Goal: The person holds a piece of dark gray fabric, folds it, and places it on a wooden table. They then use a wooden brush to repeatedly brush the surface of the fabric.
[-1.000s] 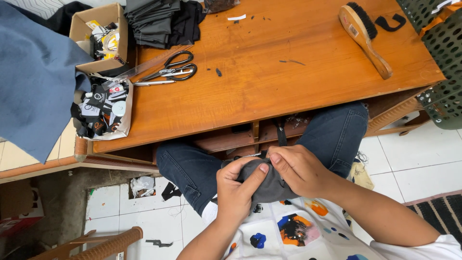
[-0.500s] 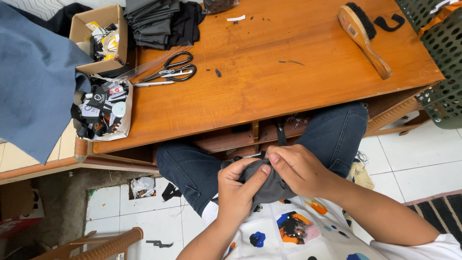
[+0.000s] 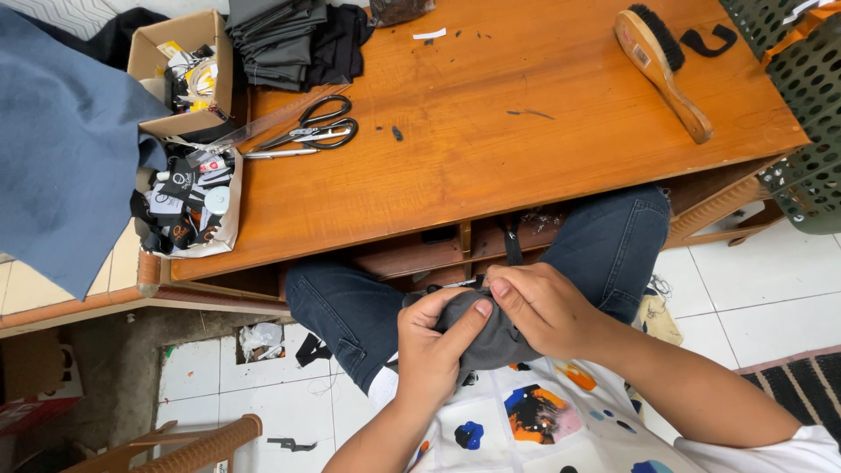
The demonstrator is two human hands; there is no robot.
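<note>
a small piece of dark grey fabric (image 3: 491, 337) is held in the lap, just below the near edge of the wooden surface (image 3: 491, 131), above the blue jeans (image 3: 613, 236). the left hand (image 3: 434, 346) is wrapped around the fabric from the left, its thumb pressed onto the cloth, so the grip is closed on it. the right hand (image 3: 547, 307) is laid over the top from the right, with the fingertips (image 3: 501, 289) pinched down on the upper edge of the same piece; the two thumbs are seen almost touching. what exactly is being worked at between the fingers cannot be told, since the spot is covered by the hands; it may be a seam or a thread.

on the surface, well apart from the hands, black-handled scissors (image 3: 307, 131) are laid near the left end. behind them a stack of folded dark cloth (image 3: 289, 39) is placed, and beside that an open cardboard box (image 3: 180, 74) filled with small items. a tray of small tags (image 3: 188, 201) is set at the left edge. a wooden brush (image 3: 661, 66) with dark bristles is laid at the far right, next to a green perforated basket (image 3: 810, 96). a blue cloth (image 3: 61, 140) is draped at the far left. white floor tiles (image 3: 745, 289) are seen beneath.
</note>
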